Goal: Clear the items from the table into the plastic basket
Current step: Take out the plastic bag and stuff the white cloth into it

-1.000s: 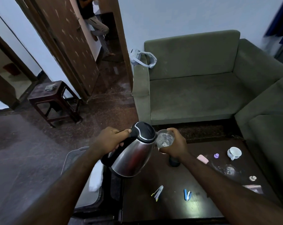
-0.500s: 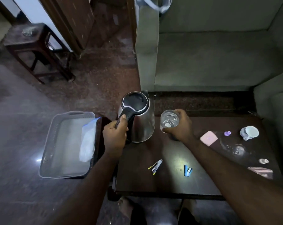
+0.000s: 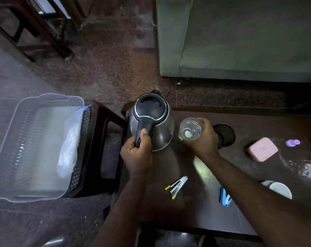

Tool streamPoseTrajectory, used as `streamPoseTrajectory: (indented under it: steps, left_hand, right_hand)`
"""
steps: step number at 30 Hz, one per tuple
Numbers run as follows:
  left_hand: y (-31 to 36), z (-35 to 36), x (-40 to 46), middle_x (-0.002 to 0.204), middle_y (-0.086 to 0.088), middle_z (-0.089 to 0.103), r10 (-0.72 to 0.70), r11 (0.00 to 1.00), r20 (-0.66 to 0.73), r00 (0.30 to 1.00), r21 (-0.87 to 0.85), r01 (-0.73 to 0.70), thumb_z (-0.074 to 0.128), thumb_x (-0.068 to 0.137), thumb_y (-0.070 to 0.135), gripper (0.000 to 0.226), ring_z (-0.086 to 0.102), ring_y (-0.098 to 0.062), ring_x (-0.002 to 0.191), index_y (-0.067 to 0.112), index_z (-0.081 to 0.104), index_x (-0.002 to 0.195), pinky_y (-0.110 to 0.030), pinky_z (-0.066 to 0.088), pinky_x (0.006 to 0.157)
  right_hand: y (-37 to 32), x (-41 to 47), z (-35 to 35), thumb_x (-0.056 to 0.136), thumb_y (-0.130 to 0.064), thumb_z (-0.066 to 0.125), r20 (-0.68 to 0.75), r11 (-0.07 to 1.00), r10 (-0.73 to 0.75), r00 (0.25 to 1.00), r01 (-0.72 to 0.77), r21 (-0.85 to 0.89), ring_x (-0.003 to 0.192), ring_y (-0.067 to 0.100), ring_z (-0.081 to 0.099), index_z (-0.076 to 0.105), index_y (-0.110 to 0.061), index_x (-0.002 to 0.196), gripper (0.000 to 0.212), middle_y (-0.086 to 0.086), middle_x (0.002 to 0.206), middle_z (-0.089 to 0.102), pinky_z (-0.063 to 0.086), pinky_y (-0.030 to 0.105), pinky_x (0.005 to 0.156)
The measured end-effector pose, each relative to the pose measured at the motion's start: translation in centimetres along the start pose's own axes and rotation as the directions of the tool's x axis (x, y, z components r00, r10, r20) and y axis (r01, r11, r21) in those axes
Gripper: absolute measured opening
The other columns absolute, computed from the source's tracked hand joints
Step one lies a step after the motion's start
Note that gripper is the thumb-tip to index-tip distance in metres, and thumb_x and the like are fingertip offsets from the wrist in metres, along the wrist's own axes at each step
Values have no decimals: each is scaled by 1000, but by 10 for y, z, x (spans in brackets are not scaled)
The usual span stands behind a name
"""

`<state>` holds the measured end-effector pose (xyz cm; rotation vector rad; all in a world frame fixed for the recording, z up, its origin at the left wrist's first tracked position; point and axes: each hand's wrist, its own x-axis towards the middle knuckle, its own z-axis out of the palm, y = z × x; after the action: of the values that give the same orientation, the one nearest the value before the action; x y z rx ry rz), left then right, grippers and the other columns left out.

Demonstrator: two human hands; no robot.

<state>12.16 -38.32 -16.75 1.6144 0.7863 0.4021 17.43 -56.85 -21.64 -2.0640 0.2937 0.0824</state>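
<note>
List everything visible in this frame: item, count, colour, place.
Kettle: 1, steel, black lid, table's left end.
Glass: 1, clear, in the right hand.
Kettle base: 1, black, behind the right hand.
Box: 1, pink, table right.
Staplers: 2, silver-yellow, blue, table front.
Basket: 1, grey, on a stool to the left.
Plastic bag: 1, clear, in the basket.
Sofa: 1, green, behind the table.
Table: 1, dark brown.
Left hand: on the kettle handle.
Right hand: round the glass.

green sofa, speckled brown floor, dark wooden stool upper left
</note>
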Motion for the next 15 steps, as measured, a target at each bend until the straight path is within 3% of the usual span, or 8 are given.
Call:
streamPoseTrajectory:
  steps: [3,8,10,12,15]
  left_hand:
    - [-13,3,0,54,-36,43,31,999,-15,999,29,-30,59,77,52,59,40,-26,49,-2,49,56,-54,41,46]
    - [-28,8,0,53,-37,43,44,999,-20,999,-1,-44,58,78,52,62,39,-25,50,-5,49,56,-53,41,46]
    - [-31,9,-1,52,-36,42,25,999,-26,999,-22,-26,59,78,52,61,39,-25,51,-5,49,57,-53,41,46]
    - [-36,9,-2,50,-29,40,4,998,-20,1000,-59,-5,59,78,51,59,38,-25,51,-4,48,57,-52,39,45]
    - [-42,9,-2,51,-17,40,-16,995,-14,1000,-100,14,59,78,51,60,37,-24,52,-4,47,57,-46,34,48]
  right_hand:
    - [11,4,6,52,-16,94,19,1000,-15,1000,15,0,90,-4,56,51,-24,123,83,-14,106,61,33,-6,73]
    - [26,4,13,49,-14,92,60,1000,-2,998,3,-26,103,9,59,49,-27,125,89,-8,114,63,43,19,88]
    - [29,2,16,48,-13,92,67,1000,14,998,-12,-22,103,9,60,48,-31,123,89,-11,113,62,42,15,85]
    - [31,1,17,47,-12,91,64,1000,19,998,-18,-16,103,9,60,48,-34,121,88,-12,111,61,42,12,84]
    - [33,2,18,46,-12,91,66,1000,14,998,-13,-22,104,10,61,48,-32,121,89,-11,112,62,44,22,88]
